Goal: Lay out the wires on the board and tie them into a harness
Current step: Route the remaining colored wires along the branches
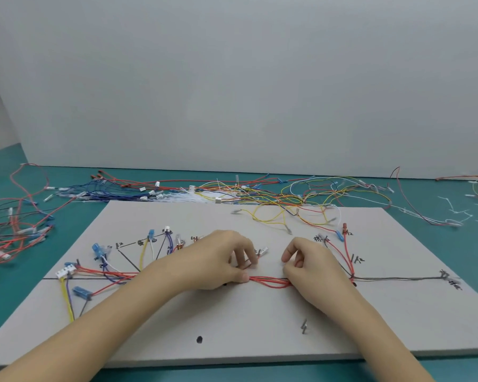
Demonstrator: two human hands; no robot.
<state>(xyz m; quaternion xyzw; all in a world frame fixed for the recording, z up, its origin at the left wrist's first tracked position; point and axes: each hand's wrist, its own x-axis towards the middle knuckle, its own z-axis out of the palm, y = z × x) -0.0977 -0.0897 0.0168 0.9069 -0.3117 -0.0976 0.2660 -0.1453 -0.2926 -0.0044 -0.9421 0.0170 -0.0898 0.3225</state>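
Nearest the camera, two bare forearms reach in over the front edge of the grey board (pixel 260 312), which lies flat on a teal table (pixel 17 277); a small metal pin (pixel 304 326) and a black dot (pixel 199 339) sit on the bare board between the arms. At mid-board the left hand (pixel 221 257) has its fingers curled, thumb and fingertips pinching the left end of a bundle of red wires (pixel 269 281) that runs along a drawn black line. The right hand (pixel 305 261), fingers curled too, pinches the same bundle at its right end (the exact contact is hidden under the fingers). To the left, yellow, blue and red leads fan out to blue terminals (pixel 97 249) and a white connector (pixel 65 271), beside handwritten marks. To the right, red leads rise to a red terminal (pixel 344 226), and a grey wire (pixel 398 278) runs on toward the board's right side. Beyond the far edge loose wires (pixel 260 191) lie tangled across the table, more in a red heap (pixel 11 230) at far left, all before a plain pale wall (pixel 232 78).
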